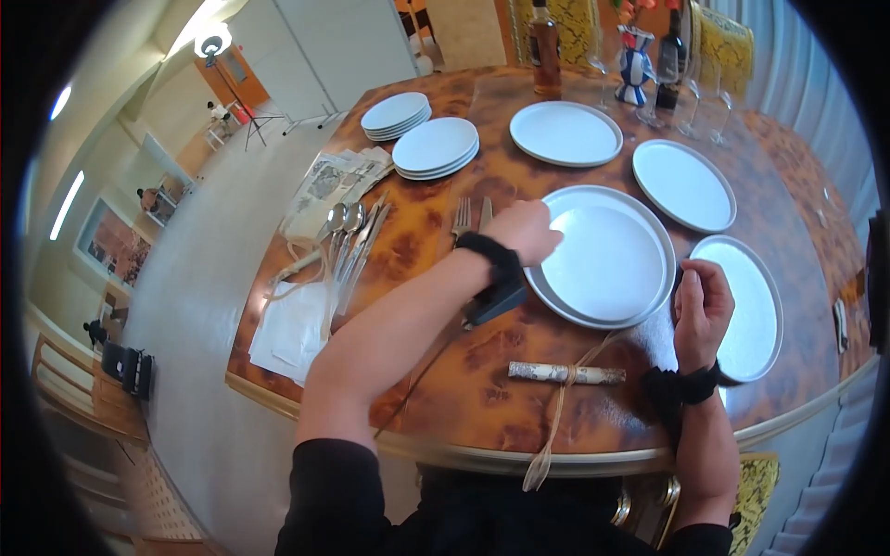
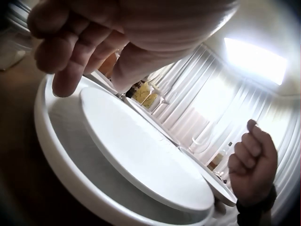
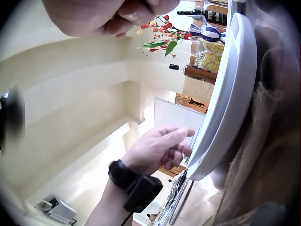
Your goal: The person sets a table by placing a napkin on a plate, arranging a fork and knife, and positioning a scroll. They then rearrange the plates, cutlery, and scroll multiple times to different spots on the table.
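A smaller white plate (image 1: 607, 264) sits within the rim of a larger white plate (image 2: 59, 150) at the middle of the table's near side. At their left edge is my left hand (image 1: 526, 232), its fingers loosely bent over the rim and holding nothing. My right hand (image 1: 705, 306) hovers by the right side of these plates, fingers loosely curled with nothing in them. A fork (image 1: 462, 219) and a knife (image 1: 487, 213) lie left of the plates, partly hidden by the left hand. In front lies a rolled patterned napkin (image 1: 567, 373) tied with twine.
More white plates (image 1: 684, 185) stand around the far and right sides, with two plate stacks (image 1: 436, 146) at the back left. Spoons and knives (image 1: 350, 236), folded napkins (image 1: 295, 329) and patterned cloths (image 1: 329, 190) lie left. Bottles (image 1: 545, 56), glasses (image 1: 691, 107) and a vase (image 1: 633, 69) stand behind.
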A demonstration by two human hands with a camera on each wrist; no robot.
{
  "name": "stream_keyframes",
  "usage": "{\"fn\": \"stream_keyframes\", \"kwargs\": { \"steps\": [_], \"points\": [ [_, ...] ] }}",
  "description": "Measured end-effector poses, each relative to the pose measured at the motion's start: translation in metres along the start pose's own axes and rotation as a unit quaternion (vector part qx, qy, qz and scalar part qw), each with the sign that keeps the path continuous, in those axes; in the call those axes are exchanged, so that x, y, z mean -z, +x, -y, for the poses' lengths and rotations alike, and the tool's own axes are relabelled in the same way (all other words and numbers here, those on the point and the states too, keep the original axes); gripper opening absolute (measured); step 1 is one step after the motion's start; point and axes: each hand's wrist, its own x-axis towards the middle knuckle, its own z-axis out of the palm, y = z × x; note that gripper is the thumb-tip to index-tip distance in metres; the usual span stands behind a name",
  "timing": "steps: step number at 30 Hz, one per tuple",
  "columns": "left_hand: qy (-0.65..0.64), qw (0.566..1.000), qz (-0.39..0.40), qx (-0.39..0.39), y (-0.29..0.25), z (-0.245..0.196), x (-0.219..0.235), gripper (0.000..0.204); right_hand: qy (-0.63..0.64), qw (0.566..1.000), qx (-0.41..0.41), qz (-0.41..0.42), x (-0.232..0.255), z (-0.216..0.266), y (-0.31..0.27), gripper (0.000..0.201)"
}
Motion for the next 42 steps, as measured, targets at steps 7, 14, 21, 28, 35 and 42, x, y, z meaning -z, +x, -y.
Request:
{"fn": "stream_keyframes", "kwargs": {
  "steps": [7, 14, 21, 28, 35, 42],
  "points": [
    [-0.064, 0.996, 0.052, 0.038, 0.030, 0.000, -0.011, 0.040, -0.028, 0.999, 0.016, 0.028, 0.000, 0.004, -0.003, 0.011],
    [-0.338, 0.925, 0.162, 0.062, 0.037, 0.024, 0.003, 0.025, -0.074, 0.995, 0.057, 0.039, 0.001, 0.004, -0.006, 0.013],
    [-0.564, 0.814, -0.116, 0.082, 0.041, 0.137, 0.062, 0.018, -0.082, 0.996, 0.041, 0.019, -0.005, 0.009, -0.007, 0.012],
    [-0.574, 0.730, -0.307, 0.207, 0.049, 0.237, 0.063, 0.013, -0.114, 0.993, 0.032, 0.026, -0.005, 0.008, -0.007, 0.012],
    [-0.599, 0.662, -0.381, 0.242, 0.054, 0.255, 0.052, 0.015, -0.098, 0.993, 0.052, 0.048, -0.005, 0.000, -0.006, 0.012],
    [-0.594, 0.672, -0.366, 0.249, 0.061, 0.259, 0.052, 0.016, -0.099, 0.993, 0.045, 0.045, -0.003, -0.003, -0.006, 0.013]
  ]
}}
